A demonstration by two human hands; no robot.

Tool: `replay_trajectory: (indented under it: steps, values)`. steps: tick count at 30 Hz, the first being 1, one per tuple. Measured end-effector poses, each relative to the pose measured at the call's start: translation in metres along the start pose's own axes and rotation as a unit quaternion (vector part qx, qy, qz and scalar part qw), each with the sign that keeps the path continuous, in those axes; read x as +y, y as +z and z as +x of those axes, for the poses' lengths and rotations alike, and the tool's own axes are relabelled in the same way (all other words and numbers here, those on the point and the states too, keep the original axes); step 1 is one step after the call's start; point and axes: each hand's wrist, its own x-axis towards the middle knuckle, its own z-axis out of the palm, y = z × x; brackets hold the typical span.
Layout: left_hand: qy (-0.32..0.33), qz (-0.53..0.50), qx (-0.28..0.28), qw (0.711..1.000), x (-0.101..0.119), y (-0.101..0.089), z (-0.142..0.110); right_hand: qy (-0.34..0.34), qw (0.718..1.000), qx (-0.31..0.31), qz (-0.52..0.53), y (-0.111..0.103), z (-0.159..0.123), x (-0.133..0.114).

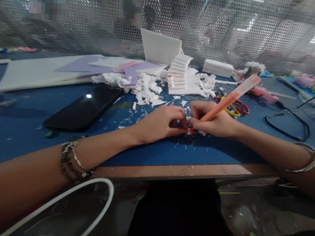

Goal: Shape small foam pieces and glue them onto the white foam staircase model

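My right hand (217, 120) grips an orange marker (225, 102) with a pale translucent rear end, its tip pointing down to the left. Beneath the tip lies a small white piece (189, 131) with red-orange colour on it. My left hand (164, 123) pinches at the edge of this piece, thumb and forefinger close together, and the fingers hide much of it. Behind the hands rises a stack of white foam strips (179, 75), with orange-red marks on its left side. Torn white scraps (146, 87) are heaped to the left of the stack.
A black phone (84, 108) lies left on the blue table (155, 155). Scissors with red and yellow handles (234, 108) and a pink corded tool (267, 95) are right. White and purple sheets (80, 67) spread behind the phone. A perforated metal screen (99, 29) stands at the back.
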Motion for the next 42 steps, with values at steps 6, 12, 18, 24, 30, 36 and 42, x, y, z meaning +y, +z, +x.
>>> replay_trajectory:
  steps: [6, 12, 18, 24, 30, 36, 42]
  values:
    - [0.012, -0.009, -0.021, 1.000, 0.0003, -0.0024, -0.0006, 0.013, 0.999, 0.010, 0.033, 0.0009, 0.0003, 0.0002]
    - [0.008, -0.037, -0.033, 0.999, 0.0027, -0.0053, -0.0026, 0.027, 0.997, -0.022, 0.069, 0.0024, 0.0005, 0.0013]
    - [0.006, -0.029, -0.041, 0.999, 0.0017, -0.0071, -0.0030, 0.034, 0.997, -0.012, 0.067, 0.0038, -0.0007, 0.0012]
    - [0.012, -0.012, -0.040, 0.999, -0.0015, -0.0061, -0.0018, 0.027, 0.997, 0.004, 0.070, 0.0047, 0.0004, -0.0004]
    - [0.015, -0.008, -0.041, 0.999, -0.0018, -0.0054, -0.0011, 0.051, 0.996, 0.028, 0.064, 0.0049, -0.0002, -0.0005]
    - [0.011, -0.016, -0.044, 0.999, -0.0029, -0.0047, -0.0013, 0.040, 0.997, 0.021, 0.062, 0.0052, 0.0003, -0.0023]
    - [0.017, -0.013, -0.039, 0.999, -0.0024, -0.0046, -0.0014, 0.017, 0.998, -0.003, 0.057, 0.0049, 0.0001, -0.0017]
